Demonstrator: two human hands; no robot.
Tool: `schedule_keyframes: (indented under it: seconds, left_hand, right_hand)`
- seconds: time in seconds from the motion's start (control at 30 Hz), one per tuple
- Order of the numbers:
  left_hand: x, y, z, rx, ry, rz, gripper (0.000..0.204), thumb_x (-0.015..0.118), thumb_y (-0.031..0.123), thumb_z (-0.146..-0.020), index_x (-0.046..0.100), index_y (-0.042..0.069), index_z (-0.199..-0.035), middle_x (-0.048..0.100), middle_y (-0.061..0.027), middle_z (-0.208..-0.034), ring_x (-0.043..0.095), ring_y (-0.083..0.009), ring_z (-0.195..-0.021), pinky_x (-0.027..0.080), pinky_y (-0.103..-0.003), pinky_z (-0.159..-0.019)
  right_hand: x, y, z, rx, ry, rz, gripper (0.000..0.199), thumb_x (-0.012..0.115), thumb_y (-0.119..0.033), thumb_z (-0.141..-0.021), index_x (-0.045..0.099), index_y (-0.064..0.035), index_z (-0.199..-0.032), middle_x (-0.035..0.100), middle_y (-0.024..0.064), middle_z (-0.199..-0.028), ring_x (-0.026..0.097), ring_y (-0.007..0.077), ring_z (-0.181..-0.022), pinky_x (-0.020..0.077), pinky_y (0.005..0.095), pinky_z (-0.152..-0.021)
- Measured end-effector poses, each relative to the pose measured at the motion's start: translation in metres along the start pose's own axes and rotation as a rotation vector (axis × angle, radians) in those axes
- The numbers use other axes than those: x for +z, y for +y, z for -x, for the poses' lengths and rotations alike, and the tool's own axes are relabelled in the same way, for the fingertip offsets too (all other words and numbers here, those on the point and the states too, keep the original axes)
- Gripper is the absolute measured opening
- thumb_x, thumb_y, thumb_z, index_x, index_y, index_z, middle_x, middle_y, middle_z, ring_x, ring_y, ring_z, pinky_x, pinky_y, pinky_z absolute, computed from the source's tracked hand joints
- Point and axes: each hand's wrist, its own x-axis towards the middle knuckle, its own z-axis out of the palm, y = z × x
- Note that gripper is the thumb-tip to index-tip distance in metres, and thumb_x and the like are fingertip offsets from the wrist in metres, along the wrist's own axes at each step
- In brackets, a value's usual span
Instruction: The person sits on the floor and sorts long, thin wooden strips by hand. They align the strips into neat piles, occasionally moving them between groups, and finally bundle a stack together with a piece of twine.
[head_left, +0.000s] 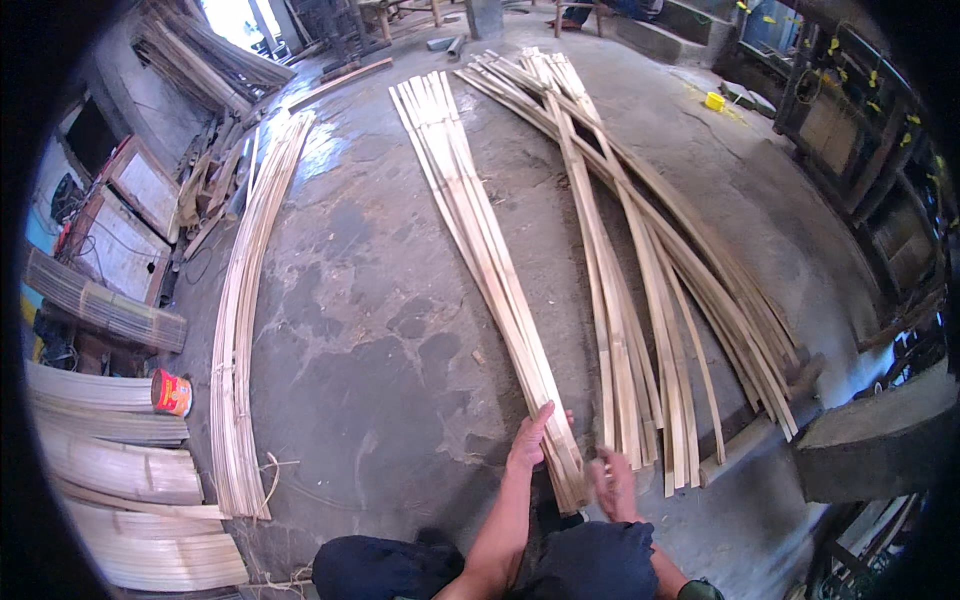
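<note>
A long bundle of pale bamboo strips (487, 245) stretches away from me across the floor, its near end raised by my knees. My left hand (530, 436) is closed around this bundle near that end, the thumb lying over the top. Just right of the bundle's end, my right hand (613, 484) has its fingers curled; what they hold, if anything, cannot be made out. Beyond the right hand lies a loose, crossing pile of bamboo strips (622, 385), fanned out on the floor.
At the left lies another tied bamboo bundle (245, 330). Stacked curved slat bundles (125, 470) line the left edge, with a red tub (171, 392) on them. A stone block (880, 430) stands at the right. Farther off is a yellow container (714, 101) on the concrete floor (350, 350).
</note>
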Motion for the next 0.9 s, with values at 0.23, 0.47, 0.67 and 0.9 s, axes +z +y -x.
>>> schedule_keyframes:
  seconds: [0.23,0.47,0.67,0.9]
  left_hand:
    - [0.021,0.010,0.012,-0.012,0.009,-0.057,0.045,0.075,0.040,-0.082,0.058,0.003,-0.102,0.066,-0.0116,-0.090,0.067,-0.0238,-0.080,0.058,-0.040,-0.072]
    - [0.020,0.016,-0.012,-0.012,0.044,-0.151,0.032,0.067,0.031,-0.091,0.058,0.003,-0.103,0.066,-0.0111,-0.086,0.067,-0.0233,-0.078,0.058,-0.039,-0.069]
    - [0.014,0.029,-0.026,-0.033,-0.016,-0.153,0.034,0.068,0.033,-0.090,0.058,0.002,-0.103,0.066,-0.0115,-0.087,0.068,-0.0229,-0.079,0.058,-0.040,-0.067]
    - [0.032,0.009,-0.027,0.004,0.044,-0.202,0.035,0.068,0.032,-0.089,0.059,0.001,-0.103,0.068,-0.0140,-0.087,0.068,-0.0246,-0.076,0.058,-0.040,-0.067]
  right_hand:
    - [0.016,-0.026,0.013,0.252,-0.310,-0.161,0.073,0.070,-0.030,-0.085,0.033,-0.0029,-0.142,0.057,0.0252,-0.125,0.057,0.0363,-0.115,0.0425,0.0403,-0.099]
    - [0.041,-0.007,0.005,0.269,-0.187,-0.247,0.064,0.070,-0.031,-0.085,0.043,-0.0041,-0.137,0.062,0.0206,-0.117,0.061,0.0305,-0.108,0.0463,0.0378,-0.093]
    - [0.041,-0.021,-0.007,0.277,-0.155,-0.204,0.064,0.070,-0.031,-0.084,0.045,-0.0042,-0.136,0.063,0.0196,-0.116,0.062,0.0311,-0.107,0.0471,0.0378,-0.091]
    - [0.029,0.011,-0.007,0.262,-0.191,-0.188,0.060,0.067,-0.025,-0.087,0.043,-0.0053,-0.137,0.061,0.0184,-0.120,0.060,0.0279,-0.110,0.0449,0.0369,-0.095]
